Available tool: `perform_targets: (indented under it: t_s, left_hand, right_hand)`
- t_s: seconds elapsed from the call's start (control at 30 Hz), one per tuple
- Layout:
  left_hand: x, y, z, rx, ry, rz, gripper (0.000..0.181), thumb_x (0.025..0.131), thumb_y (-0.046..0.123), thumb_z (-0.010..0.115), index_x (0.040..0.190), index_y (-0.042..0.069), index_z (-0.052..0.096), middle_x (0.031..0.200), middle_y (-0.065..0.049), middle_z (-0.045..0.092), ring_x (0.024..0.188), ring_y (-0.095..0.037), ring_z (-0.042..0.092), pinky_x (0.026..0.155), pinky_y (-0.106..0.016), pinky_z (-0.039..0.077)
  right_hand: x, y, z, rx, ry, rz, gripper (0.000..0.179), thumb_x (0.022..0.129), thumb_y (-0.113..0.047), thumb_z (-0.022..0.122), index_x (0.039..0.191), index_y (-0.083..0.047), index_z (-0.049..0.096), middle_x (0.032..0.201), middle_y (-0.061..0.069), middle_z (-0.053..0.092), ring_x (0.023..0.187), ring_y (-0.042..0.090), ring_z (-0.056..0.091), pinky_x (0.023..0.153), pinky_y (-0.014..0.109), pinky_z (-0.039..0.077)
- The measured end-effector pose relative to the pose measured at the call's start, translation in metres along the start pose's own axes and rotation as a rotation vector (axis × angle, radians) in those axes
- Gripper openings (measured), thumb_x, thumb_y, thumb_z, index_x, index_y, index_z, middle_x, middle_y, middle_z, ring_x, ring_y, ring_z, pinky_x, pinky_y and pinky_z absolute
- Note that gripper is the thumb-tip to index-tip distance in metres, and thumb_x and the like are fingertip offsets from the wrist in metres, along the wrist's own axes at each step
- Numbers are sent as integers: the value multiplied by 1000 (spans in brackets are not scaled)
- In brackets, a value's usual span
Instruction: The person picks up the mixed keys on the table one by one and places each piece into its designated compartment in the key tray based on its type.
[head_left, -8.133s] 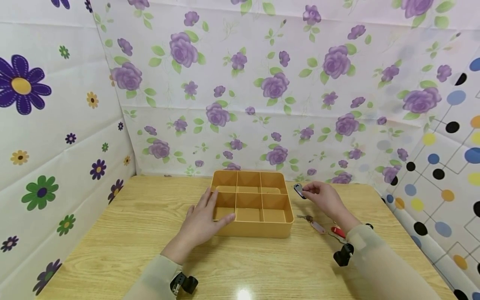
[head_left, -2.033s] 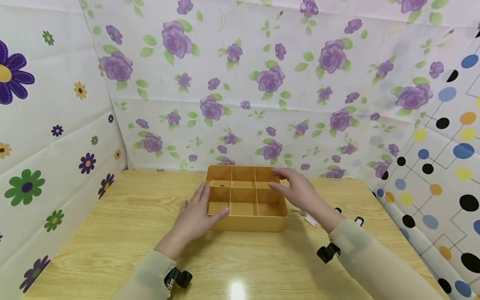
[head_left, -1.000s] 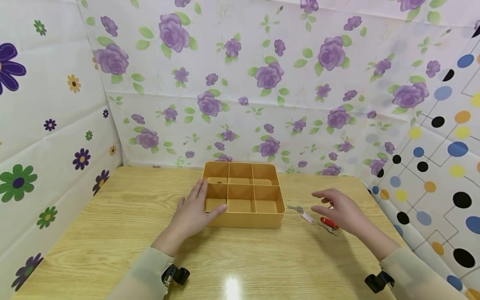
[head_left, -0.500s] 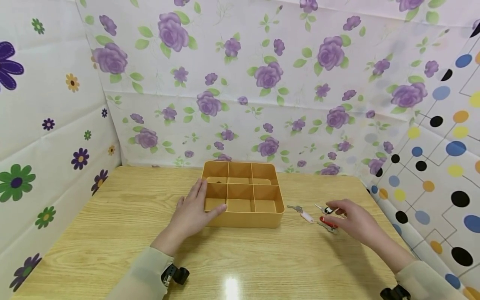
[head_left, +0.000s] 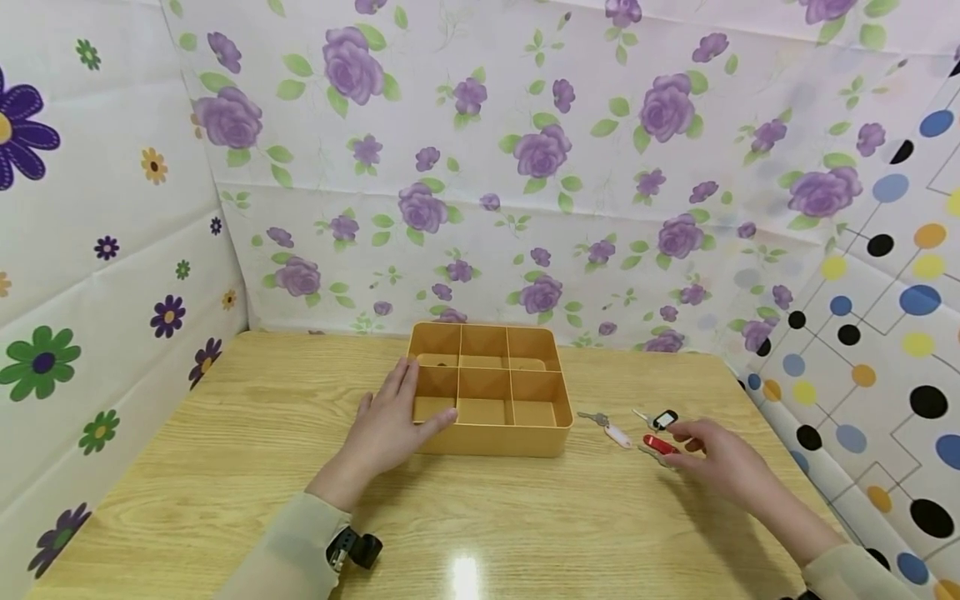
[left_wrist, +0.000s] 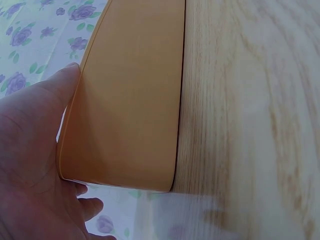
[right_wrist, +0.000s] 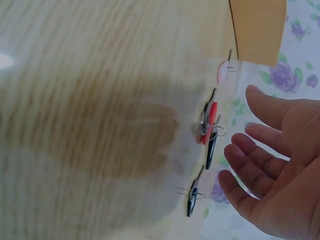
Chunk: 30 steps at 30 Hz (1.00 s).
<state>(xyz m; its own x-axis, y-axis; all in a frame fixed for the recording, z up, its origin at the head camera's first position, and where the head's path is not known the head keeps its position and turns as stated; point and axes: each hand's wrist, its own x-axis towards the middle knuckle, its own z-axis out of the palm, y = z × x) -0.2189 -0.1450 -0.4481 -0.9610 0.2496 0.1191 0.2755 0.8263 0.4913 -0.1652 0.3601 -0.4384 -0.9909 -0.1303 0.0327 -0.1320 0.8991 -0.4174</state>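
My left hand (head_left: pixel 386 429) rests on the front left corner of an orange box with six compartments (head_left: pixel 491 440). Its thumb lies at the front rim, and the fingers reach along the left side. My right hand (head_left: pixel 723 462) hovers holding nothing, fingers loosely bent, over several keys with tags on the table. Its fingertips are close to a key's red tag (head_left: pixel 660 445) and a key's black tag (head_left: pixel 664 419). Nearer the box lies a key with a pale pink tag (head_left: pixel 618 436). In the right wrist view another dark-tagged key (right_wrist: pixel 191 197) shows; the hand hides it in the head view.
A small dark bit (head_left: pixel 442 364) shows in the box's back left compartment; the partition hides the rest. The wooden table (head_left: pixel 300 517) meets a flowered cloth (head_left: pixel 465 167) behind, with patterned cloths on both sides.
Eight seconds ago my right hand held a tagged thing right of the box. Two seconds ago it was over the back right compartment; since then it has moved right to the keys. Left hand stays.
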Motion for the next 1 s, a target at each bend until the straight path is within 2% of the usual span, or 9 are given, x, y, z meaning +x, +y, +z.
perform_targets:
  t_s: [0.23,0.37,0.5,0.6,0.77,1.0]
  left_hand:
    - [1,0,0,-1,-5,-5,125,97,90,49,177,2,10,184,-17,0,168,-42,14,127,-78,10]
    - [1,0,0,-4,0,-6,126,96,91,49,177,3,10,184,-17,1,168,-42,14,127,-78,10]
    - [1,0,0,-6,-2,-3,126,96,91,48,177,3,10,184,-17,1,168,-42,14,126,-79,10]
    - [1,1,0,-6,0,-1,125,96,91,48,177,4,9,184,-17,0,168,-42,14,126,-79,11]
    - [0,1,0,-9,-3,-3,126,96,91,48,177,3,10,184,-17,0,167,-43,15,126,-79,10]
    - [0,0,0,-9,-4,-4,126,96,92,48,177,3,10,184,-17,0,167,-43,15,126,-79,10]
  right_hand:
    - [-2,9,5,-1,-43,17,59,98,-37,87,140,2,73,132,20,72,111,35,72,88,58,60]
    - [-1,12,7,-11,-50,2,58,96,-36,89,138,2,74,120,15,73,103,29,70,84,53,60]
    - [-3,14,10,-26,-50,-10,59,93,-38,91,136,0,76,130,24,71,94,22,64,77,44,55]
    - [-4,15,12,-40,-47,-5,63,92,-40,92,137,0,75,135,26,69,90,21,60,74,41,51]
    - [-5,17,13,-51,-55,19,67,92,-41,92,141,0,72,114,10,69,90,20,61,74,42,51]
    - [-3,20,14,-65,-36,23,67,94,-40,90,142,2,70,102,4,65,85,19,58,71,42,49]
